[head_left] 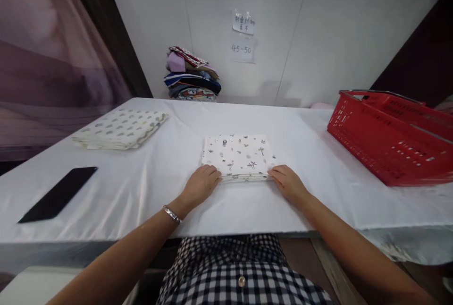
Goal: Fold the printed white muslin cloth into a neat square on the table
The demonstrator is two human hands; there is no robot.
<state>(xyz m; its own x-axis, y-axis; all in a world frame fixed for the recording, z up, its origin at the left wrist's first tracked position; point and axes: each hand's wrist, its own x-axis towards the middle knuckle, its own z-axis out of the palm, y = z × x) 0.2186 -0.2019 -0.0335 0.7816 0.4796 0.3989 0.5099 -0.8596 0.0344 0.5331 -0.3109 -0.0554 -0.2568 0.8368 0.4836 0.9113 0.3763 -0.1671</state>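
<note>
folded printed cloth (239, 156) lay between my hands, mid-table | left hand (200, 184), right hand (288, 183) pressed flat on its near corners, gripping nothing | judged soft, light, floppy; best lifted by both side edges

I cannot read the handwriting on the paper notes (243, 36) on the wall, save perhaps "45-50". The red basket (392, 137) is cut off by the right edge and blurred there. My fingertips are tucked under the folded cloth (239, 156), hidden.
</note>
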